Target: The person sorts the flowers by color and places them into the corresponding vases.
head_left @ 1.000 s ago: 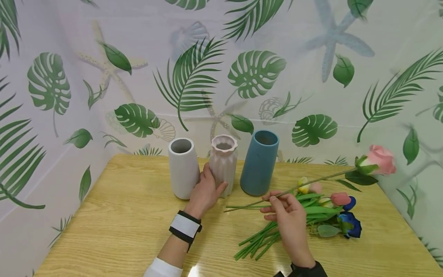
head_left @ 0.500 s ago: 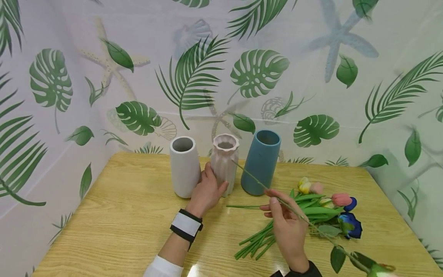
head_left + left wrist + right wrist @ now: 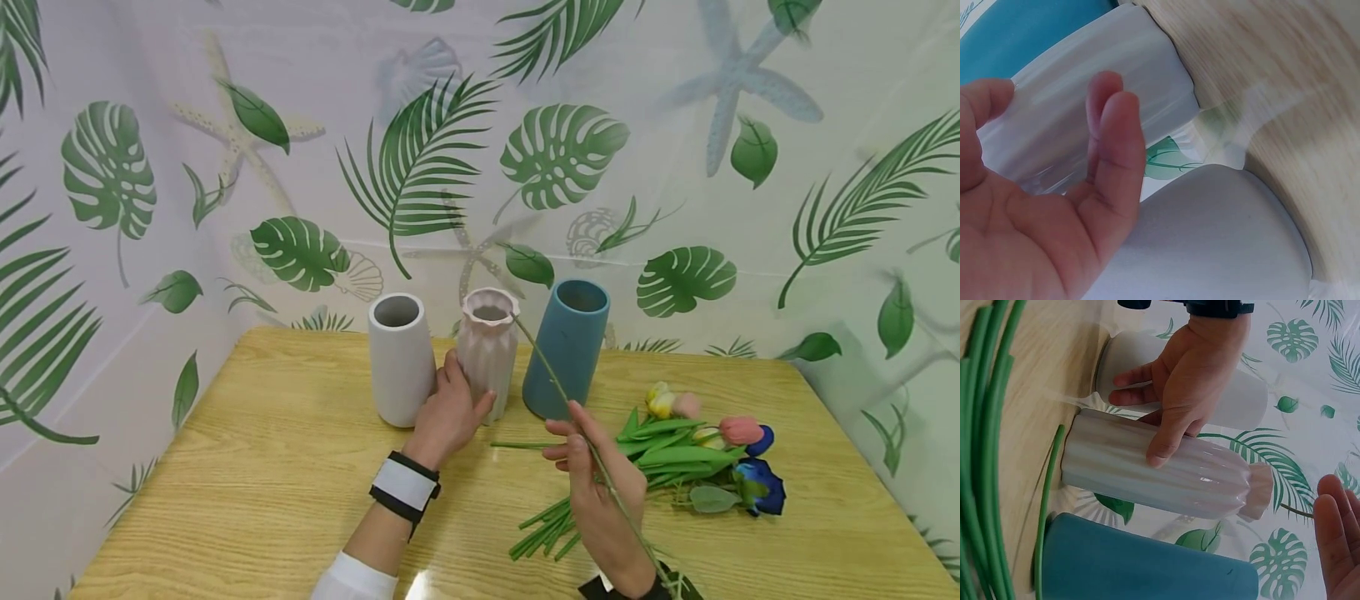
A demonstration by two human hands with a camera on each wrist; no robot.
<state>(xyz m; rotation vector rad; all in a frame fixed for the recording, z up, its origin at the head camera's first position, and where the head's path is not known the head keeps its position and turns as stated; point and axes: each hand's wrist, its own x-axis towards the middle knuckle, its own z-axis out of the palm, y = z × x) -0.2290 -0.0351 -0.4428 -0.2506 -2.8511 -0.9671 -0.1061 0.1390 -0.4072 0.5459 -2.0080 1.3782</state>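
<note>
Left hand (image 3: pixel 447 412) thumb-and-finger around the pale pink fluted vase (image 3: pixel 487 358), upright on the desk (image 3: pixel 285 500). Right hand (image 3: pixel 597 506) pinching a flower stem (image 3: pixel 551 372), tip at that vase's scalloped rim; can't tell if touching. White vase (image 3: pixel 401 371) just left of left hand, teal vase (image 3: pixel 572 350) beyond right hand. Artificial tulips (image 3: pixel 678 458) and blue rose (image 3: pixel 765 487) lie right of right hand.
</note>
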